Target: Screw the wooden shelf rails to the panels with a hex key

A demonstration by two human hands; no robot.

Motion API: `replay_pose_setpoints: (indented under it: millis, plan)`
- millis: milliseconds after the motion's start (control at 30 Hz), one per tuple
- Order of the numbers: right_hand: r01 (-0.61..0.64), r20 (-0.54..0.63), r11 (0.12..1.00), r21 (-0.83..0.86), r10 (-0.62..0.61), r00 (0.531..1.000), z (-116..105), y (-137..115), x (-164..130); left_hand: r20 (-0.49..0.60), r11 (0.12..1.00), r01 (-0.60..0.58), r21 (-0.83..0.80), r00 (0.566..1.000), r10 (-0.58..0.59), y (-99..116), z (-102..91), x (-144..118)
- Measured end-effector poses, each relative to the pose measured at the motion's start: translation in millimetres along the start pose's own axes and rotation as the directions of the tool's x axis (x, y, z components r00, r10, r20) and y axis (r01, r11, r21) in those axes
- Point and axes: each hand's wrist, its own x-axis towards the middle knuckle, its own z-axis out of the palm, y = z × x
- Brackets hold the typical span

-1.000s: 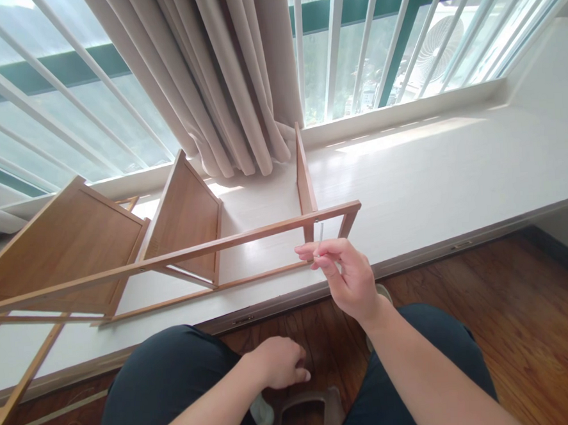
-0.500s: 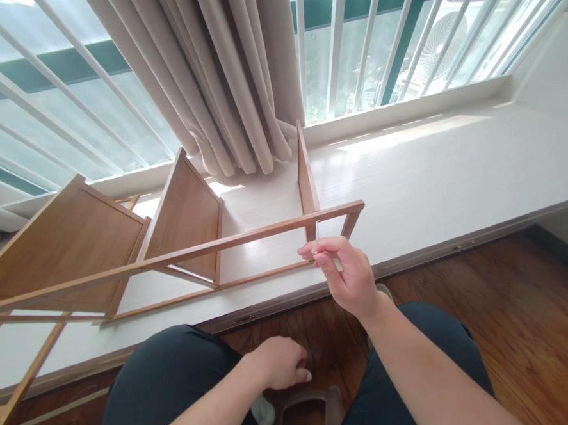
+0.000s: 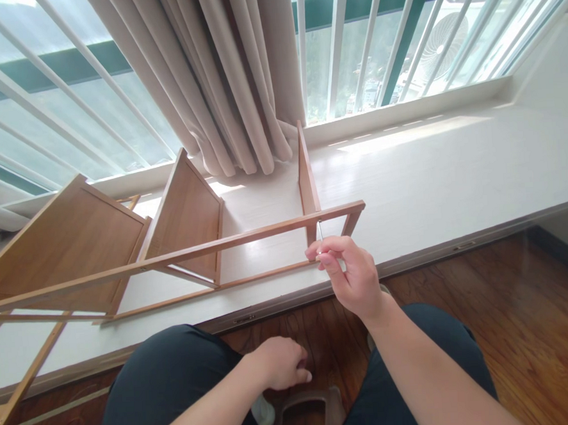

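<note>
My right hand [image 3: 348,269] pinches a thin silver hex key [image 3: 320,231] between thumb and fingertips. The key's far end meets the wooden side rail [image 3: 247,239] near its right end, where an upright shelf panel [image 3: 305,173] joins it. The rail belongs to a wooden shelf frame lying on its side. Between my knees, my left hand [image 3: 281,363] hangs loosely closed, its fingers curled and no object showing in it. Two wider wooden panels, one in the middle [image 3: 185,218] and one at the left [image 3: 69,245], stand within the frame.
The frame lies on a white window ledge [image 3: 430,171] with a drawer front below. Behind it hang a beige curtain [image 3: 228,81] and white window bars [image 3: 336,49]. A brown plastic stool [image 3: 332,405] shows between my legs, above the wooden floor [image 3: 525,307].
My right hand has shifted slightly to the right, and more of the hex key's shaft shows at the rail. The left hand and the frame have stayed put.
</note>
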Motion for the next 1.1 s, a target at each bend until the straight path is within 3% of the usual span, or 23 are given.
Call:
replay_pose_setpoints:
  millis: [833,1100]
  plan:
    - [0.123,0.013,0.983,-0.139,-0.123,0.992,-2,-2,13,-0.02,1.0,-0.016,-0.004,1.0,0.016,0,0.3,1]
    - [0.148,-0.066,0.979,-0.141,-0.159,0.985,2,1,15,-0.017,1.0,-0.021,-0.002,1.0,0.02,0,1.1,0]
